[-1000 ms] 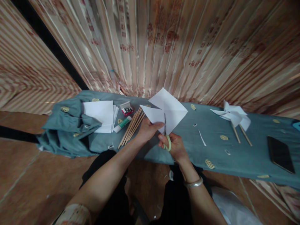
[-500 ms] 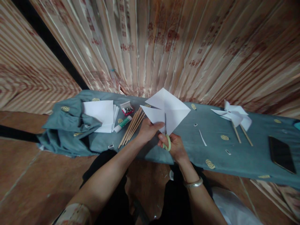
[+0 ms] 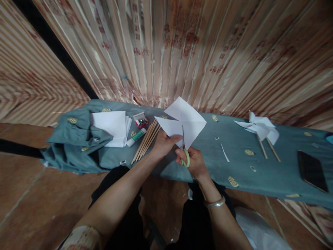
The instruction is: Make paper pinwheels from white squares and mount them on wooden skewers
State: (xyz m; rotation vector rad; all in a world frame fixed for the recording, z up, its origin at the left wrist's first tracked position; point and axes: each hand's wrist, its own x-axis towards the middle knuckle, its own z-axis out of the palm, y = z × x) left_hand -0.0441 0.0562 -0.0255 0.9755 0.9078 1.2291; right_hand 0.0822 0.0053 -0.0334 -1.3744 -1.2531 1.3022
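My left hand (image 3: 164, 143) pinches a white sheet of paper (image 3: 191, 119) near its lower left side, thumb on top. The sheet is held corner up, with faint creases and a slit open on its left side. In my right hand (image 3: 194, 161) is a pair of scissors (image 3: 186, 158) with pale green handles. Their blades point up the sheet from its lower corner, along the crease towards the middle. Just left of my left hand lies a bundle of thin wooden sticks (image 3: 145, 142).
On the cloth-covered table (image 3: 208, 166) lie a paper stack (image 3: 110, 126), a glue tube (image 3: 136, 137) and a small box of metal pins (image 3: 141, 120). To the right are paper pinwheels (image 3: 260, 126) on sticks, a thin paper strip (image 3: 225, 152) and a phone (image 3: 313, 171). A curtain (image 3: 166, 52) hangs behind.
The sheet's right and upper corners have shifted slightly left, and the slit on its left side gapes wider. Both hands stay nearly in place.
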